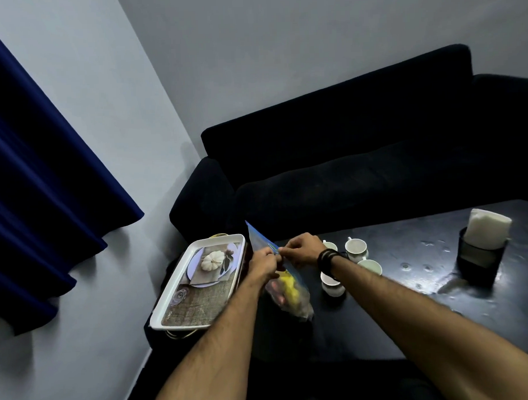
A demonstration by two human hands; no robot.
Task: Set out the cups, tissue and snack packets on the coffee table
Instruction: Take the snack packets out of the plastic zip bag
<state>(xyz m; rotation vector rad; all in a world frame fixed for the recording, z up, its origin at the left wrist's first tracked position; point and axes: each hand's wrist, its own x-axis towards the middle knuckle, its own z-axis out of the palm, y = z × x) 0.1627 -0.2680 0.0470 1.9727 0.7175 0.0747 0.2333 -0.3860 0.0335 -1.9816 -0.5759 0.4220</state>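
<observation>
The tray (182, 288) is white with a pumpkin picture. The cups (356, 247) are white. The snack bag (285, 289) shows yellow. The curtain (41, 189) is blue.

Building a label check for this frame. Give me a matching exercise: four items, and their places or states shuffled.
Items:
1. serving tray
2. tissue holder
3. snack bag
4. white cups

Places or states:
A. standing at the right end of the coffee table
B. held at its top edge by both hands, the left hand and the right hand
C. grouped on the table just behind the right wrist
D. empty, off the table's left end

Pairs: 1-D, 2-A, 3-B, 4-C
</observation>
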